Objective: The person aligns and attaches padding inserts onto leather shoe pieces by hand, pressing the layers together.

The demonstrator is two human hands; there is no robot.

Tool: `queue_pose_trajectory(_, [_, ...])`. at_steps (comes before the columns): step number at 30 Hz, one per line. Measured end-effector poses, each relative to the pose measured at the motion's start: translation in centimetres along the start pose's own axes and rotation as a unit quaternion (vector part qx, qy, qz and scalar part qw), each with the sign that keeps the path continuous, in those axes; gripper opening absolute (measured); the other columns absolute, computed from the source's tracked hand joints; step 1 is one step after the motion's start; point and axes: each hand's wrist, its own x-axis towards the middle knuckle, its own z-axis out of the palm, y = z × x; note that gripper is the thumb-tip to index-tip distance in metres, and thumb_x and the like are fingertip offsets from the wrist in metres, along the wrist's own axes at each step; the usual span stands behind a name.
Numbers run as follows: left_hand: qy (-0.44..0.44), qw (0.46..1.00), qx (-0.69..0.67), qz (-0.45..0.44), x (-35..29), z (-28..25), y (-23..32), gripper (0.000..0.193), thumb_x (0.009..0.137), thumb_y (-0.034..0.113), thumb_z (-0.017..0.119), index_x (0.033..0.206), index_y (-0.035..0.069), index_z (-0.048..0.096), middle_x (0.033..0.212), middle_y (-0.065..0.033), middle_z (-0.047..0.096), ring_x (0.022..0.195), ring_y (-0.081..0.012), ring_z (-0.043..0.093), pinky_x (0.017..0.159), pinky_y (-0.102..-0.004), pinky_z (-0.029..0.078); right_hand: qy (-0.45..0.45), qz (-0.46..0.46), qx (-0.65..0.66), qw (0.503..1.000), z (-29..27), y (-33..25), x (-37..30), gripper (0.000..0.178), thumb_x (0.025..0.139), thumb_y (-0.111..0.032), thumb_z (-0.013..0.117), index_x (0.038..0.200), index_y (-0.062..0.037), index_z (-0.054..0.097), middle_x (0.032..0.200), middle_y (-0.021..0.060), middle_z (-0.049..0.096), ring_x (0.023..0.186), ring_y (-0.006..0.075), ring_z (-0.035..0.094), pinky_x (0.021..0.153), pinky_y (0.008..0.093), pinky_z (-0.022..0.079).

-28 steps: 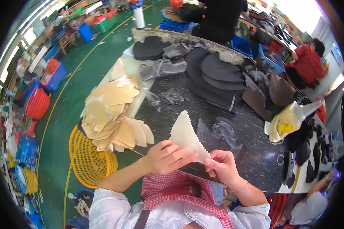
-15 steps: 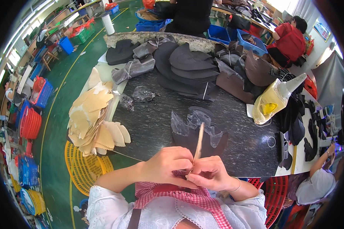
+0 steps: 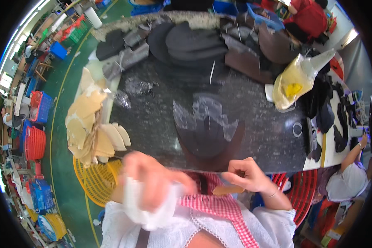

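Observation:
My right hand (image 3: 247, 177) is closed at the table's near edge, its fingers round a tan, flat-looking stick (image 3: 228, 190) that points left over my apron. Left of it, my left hand (image 3: 151, 180) is smeared by motion and lifted in front of my body. White cloth or paper (image 3: 146, 208) shows bunched in and below its fingers. Beyond both hands, a dark brown curved shoe-upper piece (image 3: 206, 144) lies flat on the black tabletop (image 3: 153, 124). Clear, wrinkled plastic film (image 3: 208, 109) spreads over its far part.
Cream cut pieces (image 3: 84, 120) are stacked at the left edge, above a yellow basket (image 3: 97, 182). Black pieces (image 3: 194, 41) overlap at the back. A squeeze bottle (image 3: 293, 84) with yellowish contents lies at the right, beyond a ring (image 3: 297, 129). A red basket (image 3: 304, 194) stands below the right edge.
My hands have parted from around the upright stick. The left has moved left and now has the white cloth or paper; the right has moved right, the stick lowered. The whole view has shifted.

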Motion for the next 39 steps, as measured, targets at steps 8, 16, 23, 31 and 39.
queue_pose_trajectory(8, [0.125,0.685,0.598,-0.396,0.3,-0.1,-1.5,0.036,0.068,0.023,0.083,0.092,0.002,0.065,0.102,-0.0079,0.065,0.082,-0.0209,0.067,0.072,-0.0283,0.052,0.062,-0.213,-0.121,0.968,2.1,0.7,0.2,0.024,0.083,-0.023,0.068,0.089,-0.0002,0.064,0.088,0.0108,0.061,0.076,0.0257,0.060,0.072,0.0354,0.047])
queue_pose_trajectory(16, [0.314,0.607,0.620,-0.386,-1.4,-6.1,0.2,0.037,0.079,0.004,0.069,0.114,0.008,0.056,0.080,0.0022,0.062,0.066,-0.0008,0.054,0.056,-0.0172,0.042,0.236,-0.122,-0.219,0.939,-1.3,3.7,6.0,0.012,0.083,-0.013,0.066,0.076,-0.0028,0.067,0.080,0.0068,0.060,0.065,0.0201,0.059,0.059,0.0312,0.046])
queue_pose_trajectory(23, [0.256,0.549,0.715,-0.348,-2.2,-5.7,-0.8,0.035,0.079,0.008,0.069,0.112,0.010,0.058,0.067,0.0001,0.058,0.052,-0.0038,0.052,0.048,-0.0202,0.039,0.273,-0.201,-0.372,0.864,-0.9,4.3,7.0,0.015,0.076,-0.014,0.070,0.069,-0.0061,0.061,0.076,0.0040,0.055,0.061,0.0192,0.056,0.056,0.0308,0.046])
queue_pose_trajectory(31, [-0.118,0.374,0.851,-0.348,-1.3,-2.9,-3.9,0.079,0.071,0.045,0.072,0.133,0.005,0.045,0.144,-0.0197,0.035,0.134,-0.0344,0.032,0.108,-0.0521,0.026,0.226,-0.222,-0.540,0.780,-1.9,4.1,7.5,0.022,0.075,-0.027,0.070,0.065,-0.0104,0.059,0.075,0.0032,0.048,0.060,0.0169,0.055,0.058,0.0318,0.045])
queue_pose_trajectory(39, [-0.126,0.428,0.817,-0.365,-3.5,-2.0,-3.7,0.074,0.079,0.050,0.065,0.136,0.010,0.044,0.147,-0.0184,0.032,0.137,-0.0360,0.029,0.109,-0.0523,0.022,0.417,-0.250,-0.465,0.740,-12.8,2.4,13.6,0.014,0.076,-0.013,0.070,0.079,-0.0041,0.060,0.083,0.0068,0.055,0.082,0.0276,0.057,0.073,0.0382,0.045])
